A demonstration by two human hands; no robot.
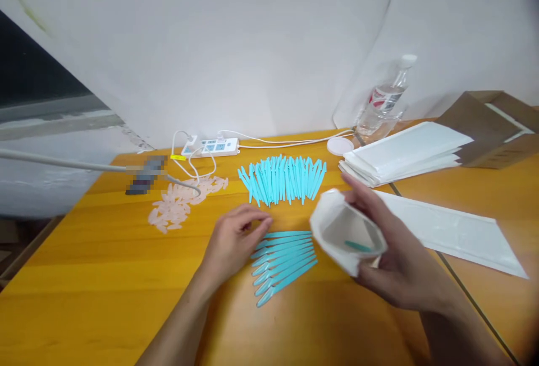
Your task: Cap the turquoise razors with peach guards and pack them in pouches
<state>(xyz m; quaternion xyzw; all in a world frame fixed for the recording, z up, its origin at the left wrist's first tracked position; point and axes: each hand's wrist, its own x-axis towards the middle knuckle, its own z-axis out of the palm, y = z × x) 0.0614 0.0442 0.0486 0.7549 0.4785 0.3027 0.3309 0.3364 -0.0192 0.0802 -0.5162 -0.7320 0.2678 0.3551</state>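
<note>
My right hand [391,265] grips a white padded mailer [332,225] and holds its mouth open toward me. Inside the mailer a teal stick-like piece [357,246] shows. My left hand [236,239] hovers low over the table, thumb and forefinger pinched together by the capped ends of a fanned row of turquoise eyebrow razors [290,262]. The razors' slim handles point right, and clear caps cover their left ends. The hand hides the upper caps, and whether it holds a razor does not show. Behind lies a larger bunch of turquoise razors [282,178].
Pale pink slips [172,206] lie scattered at left, near a cable and a blurred dark object [146,175]. A power strip [213,147] sits by the wall. At right are stacked white mailers [404,152], a single mailer [450,231], a bottle [385,99] and a cardboard box [488,130].
</note>
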